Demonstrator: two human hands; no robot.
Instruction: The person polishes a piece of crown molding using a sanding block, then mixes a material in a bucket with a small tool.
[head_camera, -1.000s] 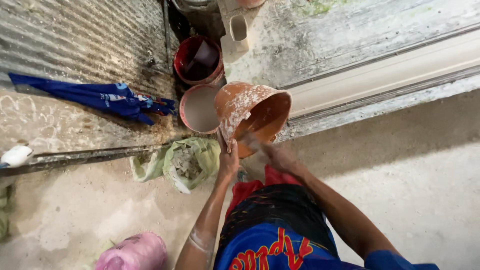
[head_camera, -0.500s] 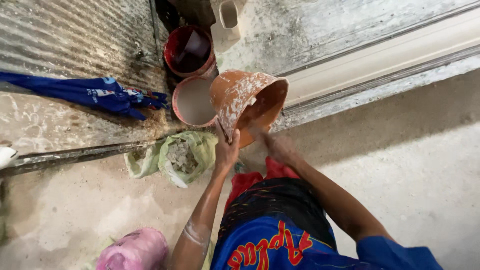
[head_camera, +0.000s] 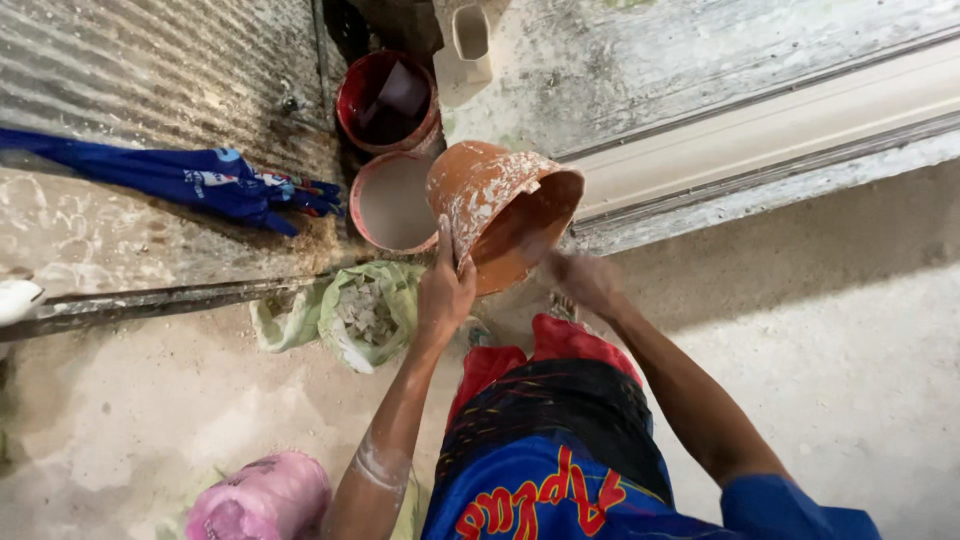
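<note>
Dust and pale splashes cover the orange bucket (head_camera: 505, 205), which is tipped on its side with its open mouth turned toward the lower right. The left hand (head_camera: 445, 290) presses against the bucket's outer wall near the rim, fingers pointing up along it, so its grip is closed on the bucket from outside. The right hand (head_camera: 580, 280) sits just below the bucket's mouth, blurred; whether its grip is clenched or released cannot be told, nor whether it touches the rim.

Just left of the tipped bucket, touching or nearly so, stands a round tub (head_camera: 392, 203) with pale grey contents. Behind that, a dark red bucket (head_camera: 385, 105) holds something dark. A pale jug (head_camera: 470, 45) stands beside the red bucket on a weathered ledge (head_camera: 650, 70).

On the ground below the tub lies an open green bag (head_camera: 365, 315) holding pale lumps. A folded blue umbrella (head_camera: 190, 180) lies well to the left on a corrugated metal sheet (head_camera: 130, 70). A pink bundle (head_camera: 260, 500) sits near the left forearm at the bottom. The sandy floor (head_camera: 850, 380) spreads to the right. The person wears a blue shirt with red lettering and red shorts.
</note>
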